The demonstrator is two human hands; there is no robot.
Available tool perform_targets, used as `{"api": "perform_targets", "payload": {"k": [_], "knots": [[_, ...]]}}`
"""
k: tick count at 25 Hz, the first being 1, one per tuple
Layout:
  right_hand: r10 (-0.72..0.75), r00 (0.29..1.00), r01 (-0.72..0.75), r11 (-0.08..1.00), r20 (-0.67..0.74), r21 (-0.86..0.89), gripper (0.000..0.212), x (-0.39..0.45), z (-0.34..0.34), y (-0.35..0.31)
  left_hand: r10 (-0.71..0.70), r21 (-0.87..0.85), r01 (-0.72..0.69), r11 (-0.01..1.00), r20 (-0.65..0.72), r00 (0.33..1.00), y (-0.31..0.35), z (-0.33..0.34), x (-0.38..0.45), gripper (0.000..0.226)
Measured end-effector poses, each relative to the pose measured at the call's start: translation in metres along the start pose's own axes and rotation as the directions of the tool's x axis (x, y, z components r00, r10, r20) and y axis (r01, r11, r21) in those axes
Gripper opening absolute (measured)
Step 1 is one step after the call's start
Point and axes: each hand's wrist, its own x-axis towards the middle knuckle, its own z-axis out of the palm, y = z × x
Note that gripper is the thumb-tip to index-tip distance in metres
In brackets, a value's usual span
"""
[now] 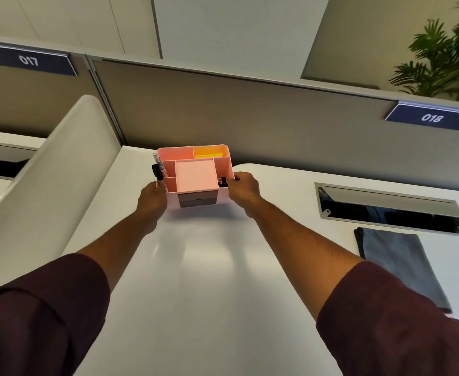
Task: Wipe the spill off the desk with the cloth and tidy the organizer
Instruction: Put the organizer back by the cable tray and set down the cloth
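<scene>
Organizer point(195, 176) gripped by left hand point(152, 198) and right hand point(243, 187) on white desk point(209, 294).

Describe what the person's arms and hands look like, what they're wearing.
Both arms wear dark maroon sleeves, pushed up so the forearms are bare. The left hand and right hand are bare too: no gloves, and no watch, rings or wristbands show. The fabric looks plain, without visible markings.
</scene>
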Motion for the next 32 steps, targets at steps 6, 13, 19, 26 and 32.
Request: {"api": "perform_targets", "payload": {"k": [6,13,19,26,32], "knots": [[0.116,0.983,-0.099,0.987,-0.142,0.125,0.022,-0.013,-0.097,0.055,0.05,0.063,-0.062,0.996,0.174,0.983,0.025,0.099,-0.032,0.05],[0.224,0.952,-0.187,0.965,-0.209,0.184,0.021,-0.024,-0.186,0.111,0.021,0.121,-0.057,0.991,0.281,0.96,0.029,0.194,-0.063,0.051],[0.273,0.943,-0.214,0.936,-0.192,0.278,0.015,-0.024,-0.201,0.142,-0.008,0.168,-0.043,0.985,0.297,0.955,0.025,0.225,-0.064,0.053],[0.281,0.942,-0.231,0.939,-0.185,0.254,0.007,-0.017,-0.202,0.155,-0.023,0.167,-0.028,0.985,0.296,0.955,0.016,0.239,-0.063,0.05],[0.276,0.941,-0.219,0.938,-0.195,0.27,0.01,-0.013,-0.19,0.165,-0.012,0.181,-0.049,0.982,0.322,0.947,0.006,0.236,-0.058,0.048]]}}
